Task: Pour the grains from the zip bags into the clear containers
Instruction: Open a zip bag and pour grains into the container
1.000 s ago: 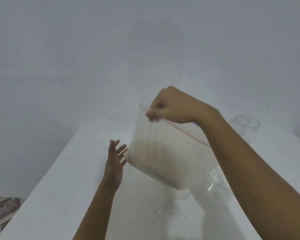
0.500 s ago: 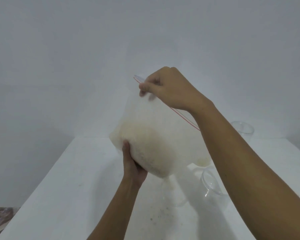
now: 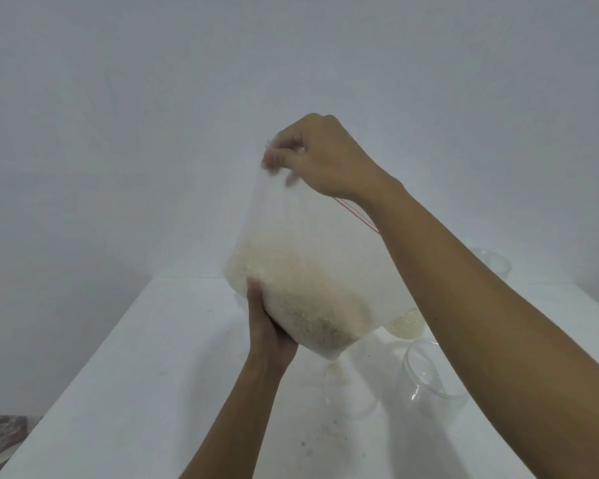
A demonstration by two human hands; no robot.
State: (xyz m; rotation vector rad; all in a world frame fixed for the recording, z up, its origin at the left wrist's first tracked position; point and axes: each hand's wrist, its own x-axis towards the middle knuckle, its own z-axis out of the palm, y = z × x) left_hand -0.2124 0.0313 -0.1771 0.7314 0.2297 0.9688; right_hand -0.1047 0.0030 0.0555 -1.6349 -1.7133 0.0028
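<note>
Holding the zip bag (image 3: 291, 219) of grains (image 3: 312, 305) up over the table (image 3: 153, 357): right hand (image 3: 325, 157) pinching the top edge, left hand (image 3: 267, 326) cupping the sagging bottom. Likely soft, heavy, floppy; needs support underneath.

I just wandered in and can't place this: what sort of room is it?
Probably a bare set-up for filming, not a working kitchen: a plain white table against a blank pale wall, with clear plastic containers and a clear zip bag of pale grains.

Left hand (image 3: 268, 337), right hand (image 3: 322, 160): both bare; forearms bare up to frame edge.
</note>
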